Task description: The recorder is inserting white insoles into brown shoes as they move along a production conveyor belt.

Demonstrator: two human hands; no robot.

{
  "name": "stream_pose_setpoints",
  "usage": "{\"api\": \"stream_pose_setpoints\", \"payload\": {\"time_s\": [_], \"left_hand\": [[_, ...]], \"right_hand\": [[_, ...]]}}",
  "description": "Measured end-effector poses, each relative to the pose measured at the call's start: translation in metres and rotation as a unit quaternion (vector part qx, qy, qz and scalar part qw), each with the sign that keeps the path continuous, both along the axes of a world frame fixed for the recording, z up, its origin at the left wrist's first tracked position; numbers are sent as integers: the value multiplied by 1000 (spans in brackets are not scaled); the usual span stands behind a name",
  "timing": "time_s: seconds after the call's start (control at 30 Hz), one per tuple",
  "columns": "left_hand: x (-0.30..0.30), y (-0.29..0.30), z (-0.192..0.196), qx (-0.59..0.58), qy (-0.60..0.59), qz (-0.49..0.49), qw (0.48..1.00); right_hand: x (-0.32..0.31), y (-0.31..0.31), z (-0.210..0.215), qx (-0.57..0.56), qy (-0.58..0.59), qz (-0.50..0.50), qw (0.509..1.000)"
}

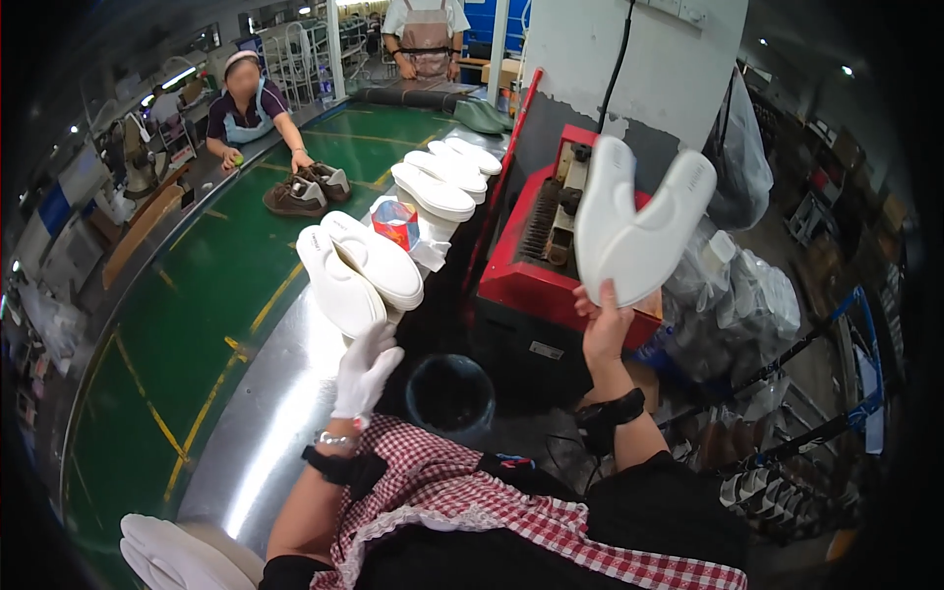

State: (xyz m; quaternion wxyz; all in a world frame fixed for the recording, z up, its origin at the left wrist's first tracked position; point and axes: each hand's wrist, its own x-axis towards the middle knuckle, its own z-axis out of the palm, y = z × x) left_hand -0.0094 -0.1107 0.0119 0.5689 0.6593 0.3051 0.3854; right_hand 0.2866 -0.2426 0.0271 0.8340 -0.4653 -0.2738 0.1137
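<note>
My bare right hand [604,329] is raised at the right, its fingers closed round the lower end of two white insoles [627,241], which fan apart in a V at the top. On my left hand [366,374] is a white glove; its fingers are stretched out beside the near end of a pile of white insoles [340,282]. Whether they touch the pile I cannot tell. Another white insole pile [433,193] lies farther along the metal ledge [265,413], with a red and blue package [395,225] between the piles. More white insoles [177,557] lie at the lower left.
A green conveyor belt [197,305] runs along the left. Across it a co-worker's hand reaches to brown shoes [300,193]; another person stands at the far end. A red machine [506,261] and plastic bags [747,285] are at the right. A dark bin [450,393] stands below.
</note>
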Motion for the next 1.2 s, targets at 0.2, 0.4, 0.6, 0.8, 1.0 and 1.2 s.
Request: {"api": "stream_pose_setpoints", "payload": {"time_s": [0.2,0.4,0.6,0.8,1.0,1.2], "left_hand": [[-71,-10,-63,-49,111,128,984],[-88,-17,-80,-69,83,165,980],[-90,-13,-83,-123,49,158,979],[-95,-10,-86,-158,-9,150,976],[-86,-7,-66,-171,2,137,976],[-50,-4,-16,-76,-10,41,996]], "right_hand": [[85,9,-93,-150,226,-92,958],[90,58,-130,-241,275,-46,930],[64,98,-131,-248,259,-31,933],[38,144,-137,-214,257,6,942],[7,184,-97,-147,230,53,961],[-65,147,2,-27,43,159,986]]}}
